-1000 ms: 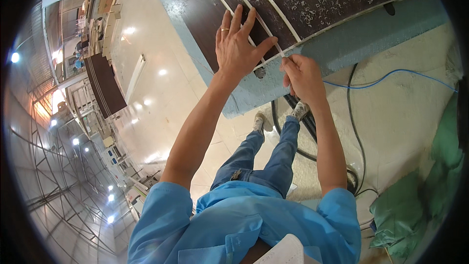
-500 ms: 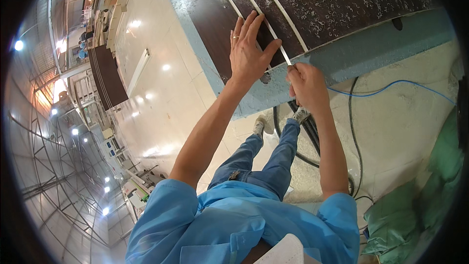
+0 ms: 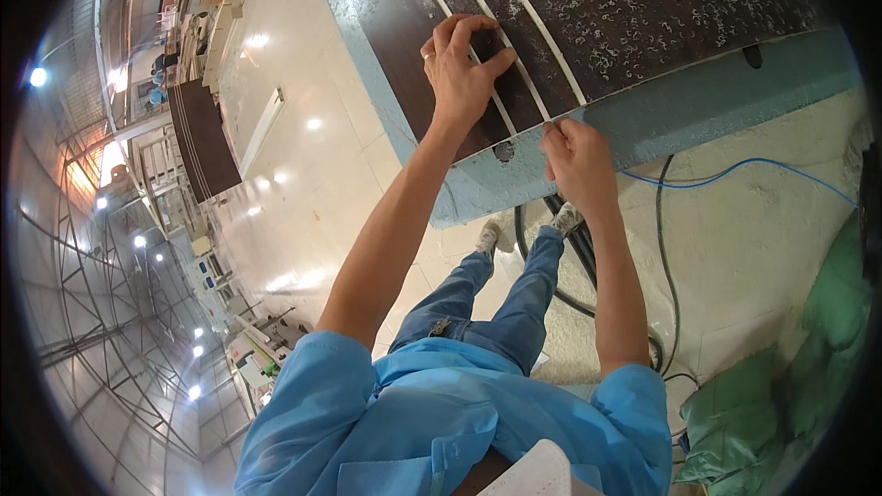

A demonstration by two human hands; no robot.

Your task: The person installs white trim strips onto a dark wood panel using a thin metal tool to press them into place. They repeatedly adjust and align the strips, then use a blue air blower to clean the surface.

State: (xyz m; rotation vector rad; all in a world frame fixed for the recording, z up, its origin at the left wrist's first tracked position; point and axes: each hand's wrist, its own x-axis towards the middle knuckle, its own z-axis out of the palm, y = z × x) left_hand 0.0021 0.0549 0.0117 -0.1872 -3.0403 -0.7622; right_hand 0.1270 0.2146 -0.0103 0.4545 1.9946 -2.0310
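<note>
A dark brown panel [image 3: 524, 73] lies on a grey-blue table, with three narrow white strips running along it. My left hand [image 3: 459, 73] rests over the panel by the left and middle strips. Its fingers are bent, and a gap separates them from the thumb. At the panel's near edge, my right hand [image 3: 579, 163] is closed, thumb and fingers pinched at the end of the middle white strip [image 3: 528, 83]. The palm side of the right hand is hidden.
Curly pale shavings [image 3: 680, 14] cover the panel's right part. The table edge [image 3: 680, 96] has dark oval holes. Below it, a blue hose [image 3: 735, 163] and black cables [image 3: 663, 248] cross the floor. Green sacks [image 3: 735, 422] sit at lower right. Another striped dark panel [image 3: 199, 142] stands at left.
My left hand's fingers have gone from lying flat across the strips to bent, and the hand has shifted slightly left. My right hand stays at the panel edge, almost unmoved.
</note>
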